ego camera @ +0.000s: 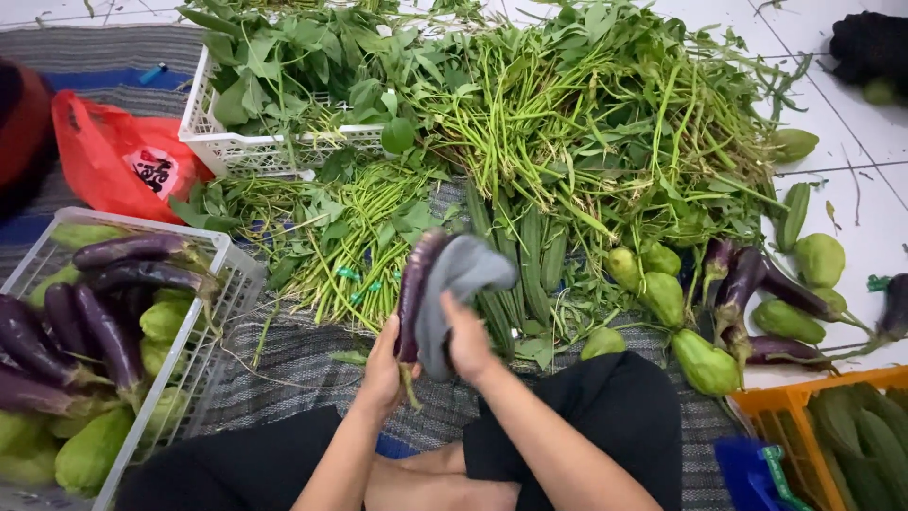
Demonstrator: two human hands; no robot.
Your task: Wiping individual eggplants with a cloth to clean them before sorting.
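My left hand grips a long purple eggplant near its stem end and holds it upright in front of me. My right hand presses a grey cloth against the eggplant's right side; the cloth wraps over its upper part. Both hands are raised above a striped grey mat, over my lap.
A white basket at left holds several eggplants and green chayotes. Leafy greens and long beans pile ahead, ridged gourds below them. More chayotes and eggplants lie at right; an orange crate, a red bag.
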